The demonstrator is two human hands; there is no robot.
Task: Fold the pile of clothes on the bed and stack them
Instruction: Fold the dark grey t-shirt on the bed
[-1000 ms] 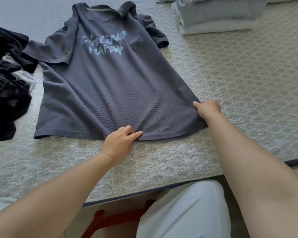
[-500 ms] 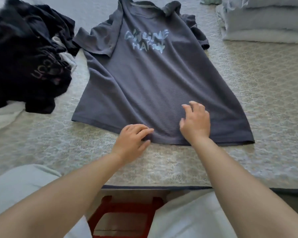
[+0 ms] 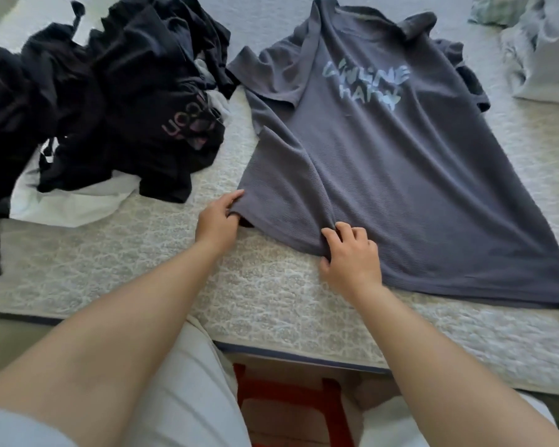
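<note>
A grey T-shirt (image 3: pixel 397 162) with pale blue lettering lies spread face up on the bed, collar away from me. My left hand (image 3: pixel 216 221) pinches its near left hem corner, which is lifted slightly off the bed. My right hand (image 3: pixel 352 256) grips the hem a little to the right, fingers curled into the bunched cloth. A heap of black and white clothes (image 3: pixel 104 101) lies unfolded to the left of the shirt.
The bed (image 3: pixel 265 304) has a pale patterned quilt, and its near edge runs below my forearms. Folded pale bedding (image 3: pixel 546 62) sits at the far right. A red stool (image 3: pixel 291 401) shows between my knees under the bed edge.
Both hands have slid left along the hem: the left from the middle to the left corner, the right from the right side to the middle. The camera view shifted left.
</note>
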